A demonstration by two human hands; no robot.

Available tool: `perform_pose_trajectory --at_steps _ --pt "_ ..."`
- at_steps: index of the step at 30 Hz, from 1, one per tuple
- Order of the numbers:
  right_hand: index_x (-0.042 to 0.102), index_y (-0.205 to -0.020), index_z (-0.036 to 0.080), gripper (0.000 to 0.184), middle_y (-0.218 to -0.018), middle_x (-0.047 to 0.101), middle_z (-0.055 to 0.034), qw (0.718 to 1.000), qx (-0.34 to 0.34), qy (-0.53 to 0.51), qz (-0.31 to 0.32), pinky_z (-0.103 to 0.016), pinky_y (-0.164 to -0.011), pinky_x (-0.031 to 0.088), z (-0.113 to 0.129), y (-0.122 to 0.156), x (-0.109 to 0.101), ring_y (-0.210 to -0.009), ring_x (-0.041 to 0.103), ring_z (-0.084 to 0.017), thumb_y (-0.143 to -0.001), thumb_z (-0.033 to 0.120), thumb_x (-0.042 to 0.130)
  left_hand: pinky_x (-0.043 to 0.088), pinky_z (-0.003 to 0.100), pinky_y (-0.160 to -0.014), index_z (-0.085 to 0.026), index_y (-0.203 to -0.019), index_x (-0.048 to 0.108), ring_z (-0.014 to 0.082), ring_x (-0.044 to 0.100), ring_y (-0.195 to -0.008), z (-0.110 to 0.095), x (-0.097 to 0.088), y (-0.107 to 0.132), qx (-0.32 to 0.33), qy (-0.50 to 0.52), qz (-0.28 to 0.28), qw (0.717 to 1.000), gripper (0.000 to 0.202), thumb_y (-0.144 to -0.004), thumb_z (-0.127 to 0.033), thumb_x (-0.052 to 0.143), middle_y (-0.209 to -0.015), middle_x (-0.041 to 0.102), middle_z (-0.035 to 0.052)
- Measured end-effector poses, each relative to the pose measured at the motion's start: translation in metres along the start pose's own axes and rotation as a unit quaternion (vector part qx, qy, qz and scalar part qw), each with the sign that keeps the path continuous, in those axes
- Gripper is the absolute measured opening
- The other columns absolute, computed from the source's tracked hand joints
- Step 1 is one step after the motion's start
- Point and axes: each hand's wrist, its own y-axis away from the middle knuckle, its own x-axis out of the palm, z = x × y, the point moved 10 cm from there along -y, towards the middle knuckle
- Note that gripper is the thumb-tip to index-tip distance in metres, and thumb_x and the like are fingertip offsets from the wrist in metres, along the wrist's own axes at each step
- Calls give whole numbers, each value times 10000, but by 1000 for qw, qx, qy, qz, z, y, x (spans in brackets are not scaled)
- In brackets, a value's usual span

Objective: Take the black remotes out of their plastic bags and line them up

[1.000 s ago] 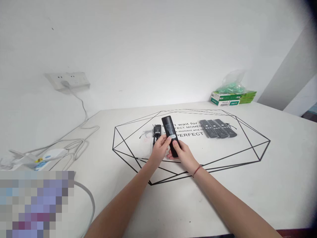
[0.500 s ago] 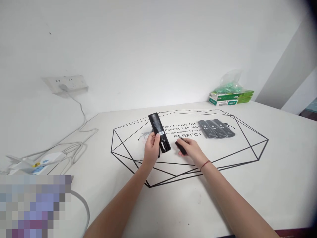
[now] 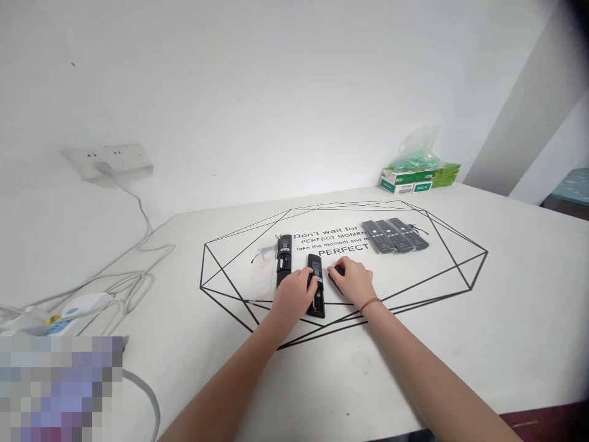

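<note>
Near the middle of the table, a black remote control (image 3: 315,265) lies or rests back side up, its battery compartment uncovered at the near end. My left hand (image 3: 294,291) has its fingers closed around that remote's left side and middle. Just to the right, my right hand (image 3: 354,280) grips a small dark piece, which looks like a battery cover (image 3: 337,274); the fingers hide much of it. Left of the held remote, a second black remote (image 3: 285,245) lies back up with its compartment open, partly behind my left hand.
Three dark remotes (image 3: 389,236) lie button side up, side by side, at the right. Green and white boxes (image 3: 407,178) with a plastic bag (image 3: 416,153) on top stand by the wall. Cables and a power strip (image 3: 87,305) lie at the left, below a wall socket (image 3: 113,161).
My left hand has lowered the remote to the table and shifted right and nearer, exposing the second remote. My right hand keeps its grip on the small dark piece. The view has shifted slightly.
</note>
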Motion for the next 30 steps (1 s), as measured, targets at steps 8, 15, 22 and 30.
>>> perform_pose_trajectory --at_steps 8,15,22,30 --pt "519 -1116 157 431 -1058 584 -136 999 22 7 -47 -407 -792 360 -8 1 -6 -995 485 -295 -816 456 437 378 236 -578 -219 -856 574 122 530 -662 -21 -3 20 83 41 161 983 267 -787 -471 518 -879 580 9" --pt "555 -1027 126 317 -1019 557 -134 994 -83 -13 -64 -361 -872 356 12 3 -3 -975 486 -255 -777 308 487 377 244 -585 -240 -885 549 127 531 -674 -17 7 24 77 70 206 973 185 -754 -367 578 -896 586 -16" --pt "582 -910 150 196 -969 559 -107 993 -110 -32 -27 -330 -862 373 23 8 0 -933 510 -228 -776 262 491 341 237 -549 -233 -884 540 142 555 -721 17 -1 -8 5 -88 71 994 91 -846 -292 482 -898 583 6" --pt "614 -923 158 212 -965 614 -82 982 -173 -45 63 -282 -817 395 47 21 11 -911 547 -190 -805 205 443 402 249 -643 -234 -1049 552 167 583 -851 28 8 -19 -21 -126 33 991 210 -894 -248 412 -1019 577 46"
